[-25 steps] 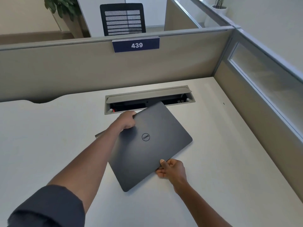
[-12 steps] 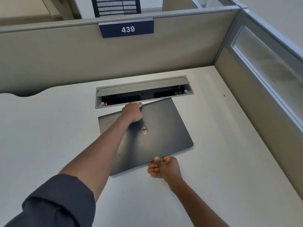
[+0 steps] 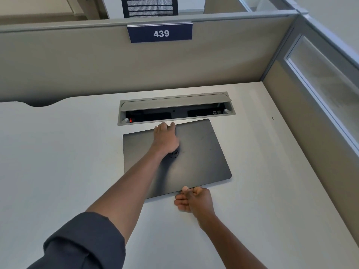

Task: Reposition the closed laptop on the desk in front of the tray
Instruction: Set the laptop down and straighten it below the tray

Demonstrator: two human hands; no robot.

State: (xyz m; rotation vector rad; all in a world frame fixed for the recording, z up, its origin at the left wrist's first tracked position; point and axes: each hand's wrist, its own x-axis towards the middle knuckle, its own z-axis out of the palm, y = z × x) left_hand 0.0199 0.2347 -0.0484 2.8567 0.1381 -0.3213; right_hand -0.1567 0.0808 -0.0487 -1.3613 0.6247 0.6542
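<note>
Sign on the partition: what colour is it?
Dark blue sign with white digits, clearest in the head view.

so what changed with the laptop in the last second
The laptop swung from a diagonal to nearly square with the tray, its far edge now just in front of it. The left hand kept its grip on the far edge, the right hand stayed at the near edge. The desk and tray are unchanged.

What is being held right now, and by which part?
The laptop: left hand curls over its far edge; right hand touches its near edge with the thumb, grip unclear.
</note>
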